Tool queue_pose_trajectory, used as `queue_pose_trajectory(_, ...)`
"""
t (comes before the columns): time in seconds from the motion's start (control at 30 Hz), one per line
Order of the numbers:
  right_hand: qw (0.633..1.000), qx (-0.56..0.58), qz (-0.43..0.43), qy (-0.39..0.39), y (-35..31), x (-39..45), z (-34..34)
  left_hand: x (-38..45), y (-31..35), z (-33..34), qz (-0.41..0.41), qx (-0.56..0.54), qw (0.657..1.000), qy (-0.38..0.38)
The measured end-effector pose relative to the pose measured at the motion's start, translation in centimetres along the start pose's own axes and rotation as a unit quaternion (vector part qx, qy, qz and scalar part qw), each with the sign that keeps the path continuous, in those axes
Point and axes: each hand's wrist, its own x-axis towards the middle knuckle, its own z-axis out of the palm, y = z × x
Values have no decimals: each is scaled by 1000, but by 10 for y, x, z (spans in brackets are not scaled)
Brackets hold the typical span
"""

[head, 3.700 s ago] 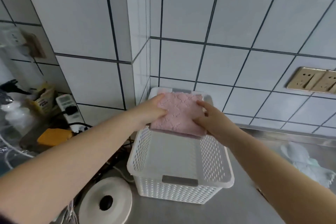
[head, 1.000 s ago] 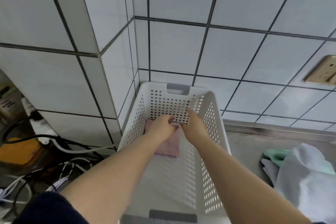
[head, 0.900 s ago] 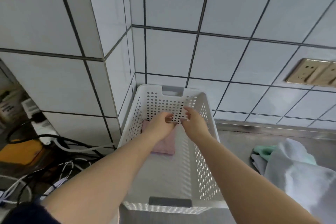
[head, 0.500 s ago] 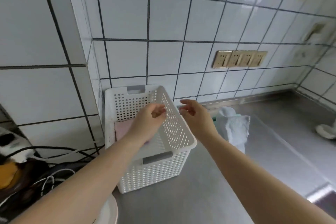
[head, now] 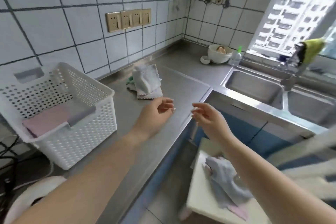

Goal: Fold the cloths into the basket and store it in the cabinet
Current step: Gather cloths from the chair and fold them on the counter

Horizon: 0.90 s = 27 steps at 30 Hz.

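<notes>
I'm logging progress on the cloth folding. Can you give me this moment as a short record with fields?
basket: white, on the steel counter, by the tiled wall
in basket: one folded pink cloth
unfolded cloths: heap on the counter, beyond the hands
other cloth: crumpled on a white stool, below counter level
left hand: open, empty, over the counter
right hand: open, empty, past the counter edge
sink: to the right
</notes>
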Motion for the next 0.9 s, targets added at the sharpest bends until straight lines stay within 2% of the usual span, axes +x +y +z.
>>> queue_pose_trajectory(0.13,994,-16,81,70,57,-63,-64,-19,-11,74,-25,-5,996,-91)
queue_pose_trajectory(0.37,978,-19,181,101,125,-177,-145,-84,-20,174,-84,8,981,-176)
queue_pose_trajectory(0.63,971,-1,221,95,174,-238,-174,-138,-23,237,-123,4,970,-208)
queue_pose_trajectory(0.9,967,22,247,65,203,-207,-171,-118,-43,256,-161,-3,968,-193)
